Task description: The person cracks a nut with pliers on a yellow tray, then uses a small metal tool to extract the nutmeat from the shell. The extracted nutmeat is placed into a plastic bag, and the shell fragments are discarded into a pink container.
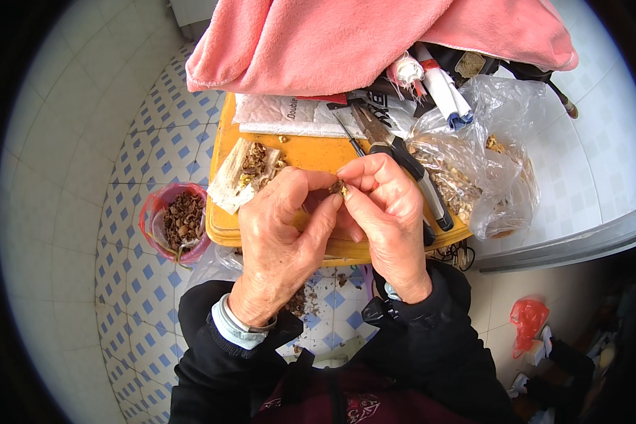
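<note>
Between the fingertips of my left hand (289, 222) and my right hand (389, 217) is a small piece of walnut (338, 187), brown with pale yellow bits. Both hands pinch it above the front part of a yellow tabletop (307, 153). Left of them, a folded pale paper (228, 175) bears brown shell bits and nut pieces (254, 159). Behind my right hand lie black-handled pliers (373, 127), partly covered by the fingers, and a thin dark screwdriver (352, 139). Clear plastic bags (456, 175) with nut pieces stand at the right edge.
A pink bucket (204, 241) of walnut shells stands on the tiled floor at left. A pink towel (323, 47) and rolled cloths (440, 82) lie beyond the table. Shell debris (297, 305) is scattered below. A red plastic bag (528, 320) is on the floor at right.
</note>
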Demonstrator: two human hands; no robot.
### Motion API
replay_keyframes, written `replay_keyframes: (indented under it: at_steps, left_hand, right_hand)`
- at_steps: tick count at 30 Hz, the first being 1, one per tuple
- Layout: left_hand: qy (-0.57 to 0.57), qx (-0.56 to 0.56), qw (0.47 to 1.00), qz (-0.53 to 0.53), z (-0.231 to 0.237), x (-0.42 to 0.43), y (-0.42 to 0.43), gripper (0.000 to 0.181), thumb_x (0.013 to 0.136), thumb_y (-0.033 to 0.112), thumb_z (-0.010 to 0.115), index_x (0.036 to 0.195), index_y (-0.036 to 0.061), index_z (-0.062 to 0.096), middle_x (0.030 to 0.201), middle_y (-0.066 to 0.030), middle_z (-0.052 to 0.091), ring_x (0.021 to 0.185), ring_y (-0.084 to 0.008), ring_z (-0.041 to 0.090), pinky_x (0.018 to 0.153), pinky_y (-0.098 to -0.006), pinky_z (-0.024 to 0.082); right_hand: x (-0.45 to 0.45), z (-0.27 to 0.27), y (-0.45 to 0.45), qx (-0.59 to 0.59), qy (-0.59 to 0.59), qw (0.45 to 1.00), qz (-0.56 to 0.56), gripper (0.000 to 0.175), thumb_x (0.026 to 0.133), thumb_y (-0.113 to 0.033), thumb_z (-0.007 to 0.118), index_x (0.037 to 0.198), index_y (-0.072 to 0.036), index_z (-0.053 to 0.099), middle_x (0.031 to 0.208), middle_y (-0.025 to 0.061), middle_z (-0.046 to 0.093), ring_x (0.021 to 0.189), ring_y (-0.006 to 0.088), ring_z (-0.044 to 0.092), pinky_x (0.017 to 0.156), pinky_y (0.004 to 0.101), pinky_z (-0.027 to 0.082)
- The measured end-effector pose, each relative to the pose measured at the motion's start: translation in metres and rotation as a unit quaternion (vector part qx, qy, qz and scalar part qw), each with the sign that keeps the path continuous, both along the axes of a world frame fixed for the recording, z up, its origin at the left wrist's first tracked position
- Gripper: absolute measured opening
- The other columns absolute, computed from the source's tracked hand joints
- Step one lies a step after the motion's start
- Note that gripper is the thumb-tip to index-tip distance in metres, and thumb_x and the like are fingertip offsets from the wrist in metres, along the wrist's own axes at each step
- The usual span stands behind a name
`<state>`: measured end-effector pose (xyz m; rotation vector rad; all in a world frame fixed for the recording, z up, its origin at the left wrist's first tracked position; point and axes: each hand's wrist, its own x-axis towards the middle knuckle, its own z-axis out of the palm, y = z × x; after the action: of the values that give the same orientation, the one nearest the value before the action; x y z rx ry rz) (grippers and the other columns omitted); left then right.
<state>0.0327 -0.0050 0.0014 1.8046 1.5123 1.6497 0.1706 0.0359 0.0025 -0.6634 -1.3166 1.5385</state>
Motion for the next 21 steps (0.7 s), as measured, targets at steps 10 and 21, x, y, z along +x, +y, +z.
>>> replay_keyframes:
  at_steps: [10,21]
  left_hand:
    - [-0.088,-0.104,0.991,0.001,0.011,0.003,-0.006,0.007,0.085,-0.001,0.071,0.092,-0.0023,0.07,0.074,-0.0096,0.068,0.066,-0.0169,0.068,0.062,-0.0279,0.052]
    - [0.108,-0.005,0.994,-0.024,0.01,-0.002,0.0,0.019,0.079,-0.007,0.071,0.097,-0.0016,0.07,0.079,-0.0087,0.068,0.073,-0.0198,0.069,0.067,-0.0288,0.053]
  right_hand:
    - [0.002,0.001,-0.002,0.014,-0.019,1.0,-0.004,0.016,0.099,0.004,0.053,0.113,-0.003,0.056,0.093,0.0001,0.062,0.077,0.0018,0.055,0.064,0.016,0.044]
    - [0.004,-0.002,0.005,0.056,-0.067,0.996,-0.019,0.029,0.093,0.012,0.05,0.118,-0.003,0.053,0.091,0.0001,0.062,0.075,0.0006,0.052,0.067,0.0157,0.04]
